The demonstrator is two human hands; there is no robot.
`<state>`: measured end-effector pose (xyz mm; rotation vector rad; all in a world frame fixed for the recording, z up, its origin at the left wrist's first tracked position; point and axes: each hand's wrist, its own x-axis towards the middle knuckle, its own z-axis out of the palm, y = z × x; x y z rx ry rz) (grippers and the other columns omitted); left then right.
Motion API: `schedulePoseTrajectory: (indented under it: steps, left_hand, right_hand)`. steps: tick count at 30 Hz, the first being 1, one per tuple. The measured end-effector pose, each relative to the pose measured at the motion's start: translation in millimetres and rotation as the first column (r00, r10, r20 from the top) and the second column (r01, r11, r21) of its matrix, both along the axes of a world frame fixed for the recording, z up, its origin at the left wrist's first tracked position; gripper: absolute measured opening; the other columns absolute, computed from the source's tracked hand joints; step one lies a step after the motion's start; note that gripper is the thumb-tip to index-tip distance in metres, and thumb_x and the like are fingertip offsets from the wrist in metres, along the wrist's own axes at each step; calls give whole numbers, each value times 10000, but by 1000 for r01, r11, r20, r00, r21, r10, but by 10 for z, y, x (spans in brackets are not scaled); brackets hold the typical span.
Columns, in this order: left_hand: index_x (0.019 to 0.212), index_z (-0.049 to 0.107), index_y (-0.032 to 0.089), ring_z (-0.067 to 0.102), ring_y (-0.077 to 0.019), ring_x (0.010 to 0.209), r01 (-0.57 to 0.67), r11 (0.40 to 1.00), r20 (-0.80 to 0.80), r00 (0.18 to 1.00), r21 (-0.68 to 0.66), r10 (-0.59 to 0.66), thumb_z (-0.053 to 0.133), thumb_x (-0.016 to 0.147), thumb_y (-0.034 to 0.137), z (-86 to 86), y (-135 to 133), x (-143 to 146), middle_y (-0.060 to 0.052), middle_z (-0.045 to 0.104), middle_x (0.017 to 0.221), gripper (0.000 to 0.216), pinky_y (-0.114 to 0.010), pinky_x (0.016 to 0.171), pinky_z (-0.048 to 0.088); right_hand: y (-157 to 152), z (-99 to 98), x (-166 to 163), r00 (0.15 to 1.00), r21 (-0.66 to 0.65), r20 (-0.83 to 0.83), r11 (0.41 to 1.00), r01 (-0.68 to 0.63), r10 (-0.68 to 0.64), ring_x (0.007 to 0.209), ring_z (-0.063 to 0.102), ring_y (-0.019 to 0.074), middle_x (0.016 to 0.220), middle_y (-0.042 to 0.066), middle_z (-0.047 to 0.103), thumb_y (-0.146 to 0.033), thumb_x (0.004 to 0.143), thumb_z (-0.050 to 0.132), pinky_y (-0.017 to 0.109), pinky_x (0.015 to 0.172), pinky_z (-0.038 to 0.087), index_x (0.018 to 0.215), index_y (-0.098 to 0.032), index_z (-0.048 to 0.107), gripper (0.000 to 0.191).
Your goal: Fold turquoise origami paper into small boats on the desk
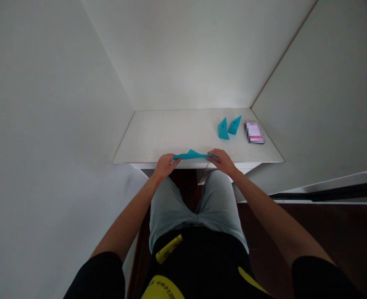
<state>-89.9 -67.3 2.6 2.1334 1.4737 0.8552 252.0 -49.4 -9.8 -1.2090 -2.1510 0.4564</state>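
Note:
A flat strip of folded blue paper (192, 155) lies at the front edge of the white desk (158, 137). My left hand (165, 164) pinches its left end with closed fingers. My right hand (221, 160) presses and pinches its right end, fingers closed too. Both hands rest on the desk edge, above my knees. Two folded blue paper shapes (228, 127) stand upright further back on the right of the desk.
A small blurred card or booklet (254, 133) lies at the desk's right side, near the right wall. White walls close in the desk on the left, back and right. Dark floor shows below to the right.

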Motion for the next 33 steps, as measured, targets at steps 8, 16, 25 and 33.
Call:
schedulePoseTrajectory:
  steps: [8, 16, 25, 33]
  left_hand:
    - [1068, 754, 184, 710, -191, 850, 70, 987, 424, 906, -148, -1, 670, 912, 576, 172, 539, 101, -41, 790, 969, 430, -323, 818, 590]
    - [1030, 783, 226, 708, -261, 1063, -100, 994, -109, 989, -40, 95, 759, 885, 338, -81, 548, 55, -62, 775, 1070, 185, -423, 1033, 513]
    - [1389, 653, 255, 602, -299, 1319, -29, 983, -162, 985, 182, 59, 741, 948, 360, -68, 361, 91, -111, 662, 1433, 462, -469, 1146, 460]
    - [1428, 690, 306, 540, -305, 1479, 226, 969, -321, 929, 96, -185, 708, 989, 499, -58, 164, -17, -65, 675, 1515, 480, -491, 1230, 379]
  right_hand:
    - [461, 67, -47, 943, -173, -295, 979, 104, -153, 804, 639, 228, 880, 33, 709, -746, 946, 581, 374, 747, 559, 990, -235, 676, 521]
    - [529, -213, 159, 991, -58, -19, 989, 134, -135, 907, 653, 276, 970, 92, 718, -442, 938, 609, 434, 867, 551, 994, -221, 766, 277]
    - [528, -262, 139, 983, -29, -67, 985, 167, -169, 1023, 632, 318, 1180, 130, 700, -374, 909, 698, 515, 970, 549, 1427, -215, 644, 545]
    - [497, -287, 112, 969, -1, -110, 975, 221, -220, 1202, 579, 345, 1363, 163, 534, -418, 944, 694, 540, 1025, 563, 1546, -254, 554, 639]
